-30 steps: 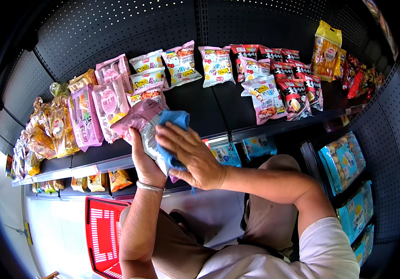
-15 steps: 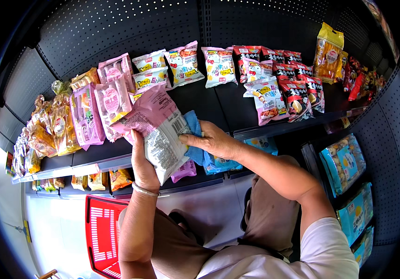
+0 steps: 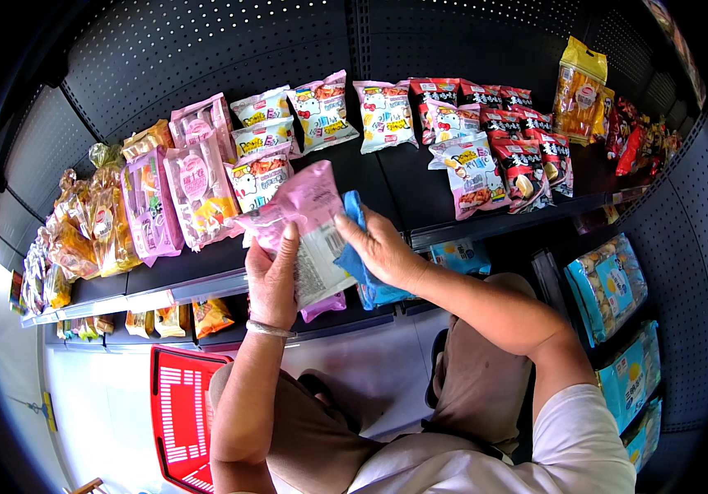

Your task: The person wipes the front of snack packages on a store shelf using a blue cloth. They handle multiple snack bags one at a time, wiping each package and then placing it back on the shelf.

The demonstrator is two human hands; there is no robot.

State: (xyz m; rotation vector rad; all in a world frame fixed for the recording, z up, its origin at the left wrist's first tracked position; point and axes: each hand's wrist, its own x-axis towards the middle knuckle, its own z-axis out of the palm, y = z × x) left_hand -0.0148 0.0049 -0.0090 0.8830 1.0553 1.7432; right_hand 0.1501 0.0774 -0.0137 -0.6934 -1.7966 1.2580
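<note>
In front of the shelf I hold up a pink and white snack bag (image 3: 317,262), its printed back facing me. My left hand (image 3: 273,278) is closed on the bag's left side, thumb on the near face. At the bag's right edge, my right hand (image 3: 383,253) grips a blue cloth (image 3: 352,257), which lies against the bag. Behind, similar white and pink snack bags (image 3: 323,111) stand on the black shelf (image 3: 373,198).
Clear bread packs (image 3: 111,235) and pink packets (image 3: 197,185) fill the shelf's left. Red and black snack bags (image 3: 523,173) stand to the right, with a yellow pack (image 3: 579,92) beyond. Blue packs (image 3: 607,284) hang low right. A red basket (image 3: 181,412) sits by my left leg.
The snack bag has swung to the right and turned slightly, uncovering the packets behind it. My left hand has shifted right with it, while the cloth hand moved a little along the bag's edge.
</note>
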